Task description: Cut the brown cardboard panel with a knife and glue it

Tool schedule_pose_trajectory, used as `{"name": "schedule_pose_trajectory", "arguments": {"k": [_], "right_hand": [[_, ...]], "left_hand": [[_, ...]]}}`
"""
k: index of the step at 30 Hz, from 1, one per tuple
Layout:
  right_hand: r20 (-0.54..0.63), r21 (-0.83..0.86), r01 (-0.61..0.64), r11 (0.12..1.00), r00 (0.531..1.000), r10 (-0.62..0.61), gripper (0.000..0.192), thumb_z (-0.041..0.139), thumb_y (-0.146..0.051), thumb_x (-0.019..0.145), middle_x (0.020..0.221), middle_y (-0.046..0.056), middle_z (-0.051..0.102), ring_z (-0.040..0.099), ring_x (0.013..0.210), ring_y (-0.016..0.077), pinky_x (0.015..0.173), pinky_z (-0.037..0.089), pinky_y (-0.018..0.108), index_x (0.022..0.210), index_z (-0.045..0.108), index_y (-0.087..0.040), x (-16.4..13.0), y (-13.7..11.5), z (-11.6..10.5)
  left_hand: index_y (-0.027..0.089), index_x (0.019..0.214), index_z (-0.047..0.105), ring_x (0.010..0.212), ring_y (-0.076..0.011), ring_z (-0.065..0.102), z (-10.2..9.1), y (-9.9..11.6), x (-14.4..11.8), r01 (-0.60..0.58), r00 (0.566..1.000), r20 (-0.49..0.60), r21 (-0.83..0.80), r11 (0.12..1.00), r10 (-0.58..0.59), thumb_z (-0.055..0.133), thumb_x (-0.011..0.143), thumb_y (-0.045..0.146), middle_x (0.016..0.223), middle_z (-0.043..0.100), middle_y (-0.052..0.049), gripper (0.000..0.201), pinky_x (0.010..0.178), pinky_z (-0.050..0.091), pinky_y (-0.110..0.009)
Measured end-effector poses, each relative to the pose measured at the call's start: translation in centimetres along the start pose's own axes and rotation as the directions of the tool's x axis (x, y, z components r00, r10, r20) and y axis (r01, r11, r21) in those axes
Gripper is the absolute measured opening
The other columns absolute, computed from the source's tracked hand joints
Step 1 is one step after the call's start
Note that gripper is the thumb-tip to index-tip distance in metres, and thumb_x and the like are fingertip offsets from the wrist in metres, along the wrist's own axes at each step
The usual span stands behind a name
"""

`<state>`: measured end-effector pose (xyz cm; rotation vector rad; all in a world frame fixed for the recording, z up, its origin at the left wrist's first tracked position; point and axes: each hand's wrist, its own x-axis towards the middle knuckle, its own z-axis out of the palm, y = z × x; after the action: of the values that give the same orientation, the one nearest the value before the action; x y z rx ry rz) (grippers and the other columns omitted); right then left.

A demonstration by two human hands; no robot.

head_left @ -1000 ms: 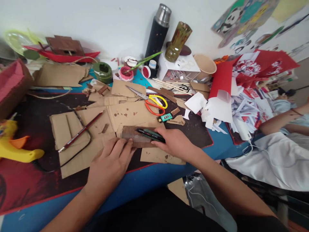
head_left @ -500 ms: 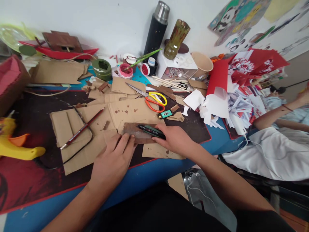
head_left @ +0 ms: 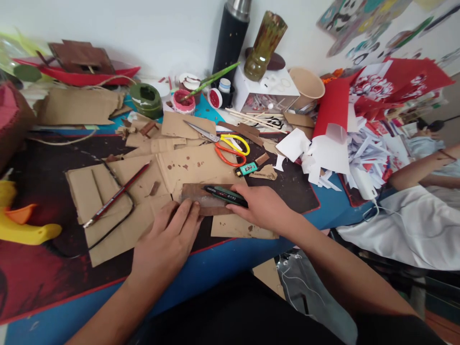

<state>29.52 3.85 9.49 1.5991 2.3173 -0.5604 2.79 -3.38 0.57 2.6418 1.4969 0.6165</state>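
Note:
A brown-painted cardboard strip [head_left: 197,197] lies flat on the dark mat near the table's front edge. My left hand [head_left: 165,244] presses its fingertips on the strip's near left corner. My right hand [head_left: 264,207] grips a dark green-and-black utility knife [head_left: 224,194], whose tip rests on the strip's upper right part. Plain cardboard sheets [head_left: 118,201] lie under and to the left of the strip, with a smaller piece [head_left: 237,229] below my right hand.
A red pencil [head_left: 115,195] and a black wire loop lie on the left cardboard. Scissors [head_left: 224,143] with yellow and orange handles sit behind the strip. Paint pots, a black flask [head_left: 230,40], a paper cup and red-and-white paper scraps [head_left: 334,143] crowd the back. Another person's arm [head_left: 420,172] is at right.
Both hands stay on the strip and knife in nearly the same place; the view has shifted slightly.

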Motion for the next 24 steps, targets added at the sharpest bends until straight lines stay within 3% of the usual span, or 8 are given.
{"name": "schedule_pose_trajectory", "arguments": {"k": [4, 9, 13, 19, 24], "right_hand": [[-0.014, -0.003, 0.021, 1.0, 1.0, -0.021, 0.044, 0.069, -0.049, 0.112, 0.115, 0.012, 0.087, 0.081, 0.097, 0.0317, 0.074, 0.044, 0.035, 0.145, 0.069, -0.019, 0.06, 0.17, 0.08], [-0.01, -0.002, 0.018, 1.0, 1.0, -0.018, 0.046, 0.07, -0.048, 0.112, 0.117, 0.013, 0.087, 0.081, 0.098, 0.0323, 0.075, 0.046, 0.035, 0.148, 0.068, -0.019, 0.07, 0.17, -0.08], [0.004, 0.004, 0.006, 1.0, 1.0, -0.006, 0.045, 0.07, -0.046, 0.112, 0.122, 0.014, 0.086, 0.082, 0.104, 0.0334, 0.078, 0.048, 0.036, 0.149, 0.068, -0.02, 0.1, 0.08, -0.43], [0.015, -0.009, 0.002, 1.0, 1.0, -0.002, 0.047, 0.069, -0.047, 0.113, 0.124, 0.015, 0.085, 0.082, 0.106, 0.0346, 0.079, 0.049, 0.037, 0.15, 0.066, -0.019, 0.18, 0.12, -0.49], [0.018, -0.003, 0.008, 1.0, 1.0, -0.008, 0.044, 0.068, -0.046, 0.113, 0.124, 0.014, 0.086, 0.082, 0.104, 0.0332, 0.077, 0.047, 0.036, 0.148, 0.067, -0.019, 0.19, 0.19, -0.55]], "left_hand": [[0.014, 0.166, 0.059, 0.145, -0.0413, 0.068, 0.24, -0.05, -0.26, -0.027, 1.0, 0.002, 0.034, 0.999, 0.027, 0.059, 0.111, 0.02, 0.155, 0.075, -0.021, 0.055, 0.117, 0.058, -0.06], [0.02, 0.167, 0.058, 0.15, -0.0377, 0.065, 0.28, -0.22, -0.48, -0.038, 0.998, 0.043, 0.028, 0.999, 0.037, 0.054, 0.113, 0.018, 0.157, 0.074, -0.018, 0.054, 0.122, 0.055, -0.059], [0.014, 0.167, 0.057, 0.148, -0.0404, 0.066, 0.15, -0.26, -0.32, -0.066, 0.998, 0.022, 0.059, 0.996, 0.065, 0.058, 0.112, 0.021, 0.159, 0.072, -0.021, 0.056, 0.119, 0.056, -0.059], [0.02, 0.177, 0.044, 0.148, -0.0394, 0.067, 0.36, -0.24, -0.45, -0.027, 1.0, 0.014, 0.006, 1.0, 0.027, 0.056, 0.113, 0.02, 0.158, 0.073, -0.019, 0.065, 0.122, 0.055, -0.061], [0.016, 0.18, 0.033, 0.147, -0.0401, 0.068, 0.39, -0.4, -0.45, -0.079, 0.997, 0.006, 0.072, 0.994, 0.078, 0.055, 0.114, 0.019, 0.157, 0.073, -0.022, 0.07, 0.121, 0.056, -0.062]]}}
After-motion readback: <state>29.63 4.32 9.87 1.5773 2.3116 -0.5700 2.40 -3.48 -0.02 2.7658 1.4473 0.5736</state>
